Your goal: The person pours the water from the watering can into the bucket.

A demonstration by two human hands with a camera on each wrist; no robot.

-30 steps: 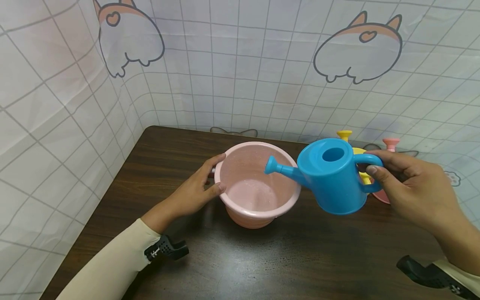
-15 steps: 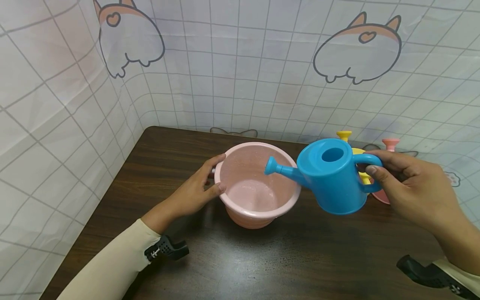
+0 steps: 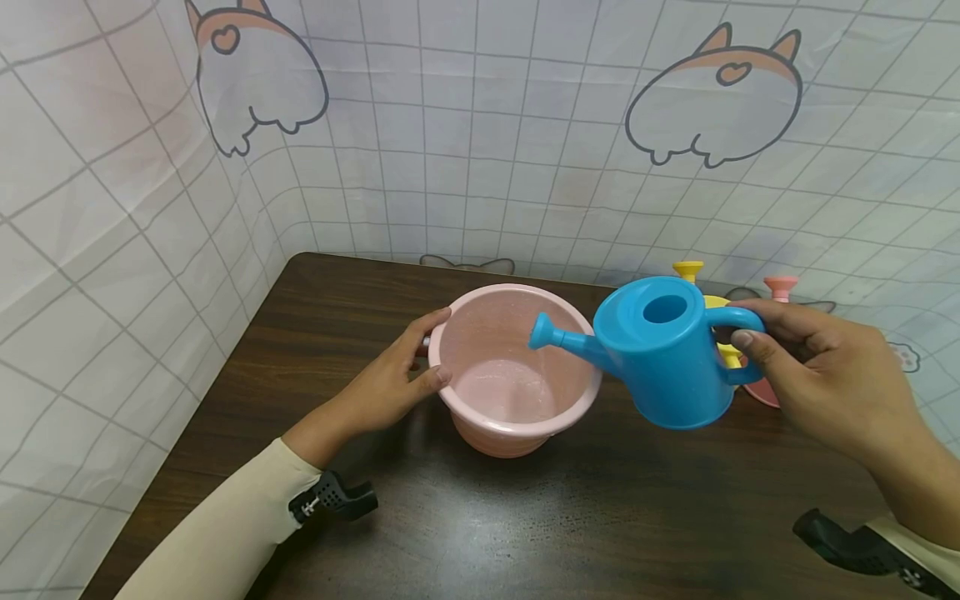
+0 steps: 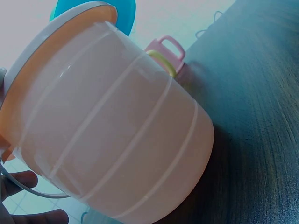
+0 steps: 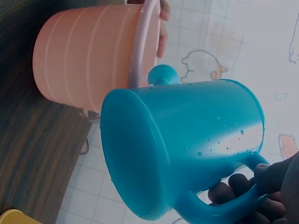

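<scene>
A pink bucket [image 3: 495, 429] stands upright on the dark wood table. My left hand [image 3: 390, 379] grips its left rim, thumb on top of the edge, with some fingers hidden behind it. The bucket's wire handle [image 4: 35, 191] hangs by those fingers in the left wrist view. My right hand [image 3: 840, 375] holds a blue watering can [image 3: 667, 375] by its loop handle, fingers curled round it. Raised off the table, the can has its spout [image 3: 573, 340] over the bucket's opening. Water drops dot the can's side in the right wrist view. A glistening, rippled patch shows at the bucket's bottom.
Behind the blue can, partly hidden, stand a yellow watering can [image 3: 720, 301] and a pink watering can [image 3: 782, 288]. A white gridded cloth [image 3: 517, 183] with dog drawings hangs along the back and left. The wood table [image 3: 360, 292] has a rounded far left corner.
</scene>
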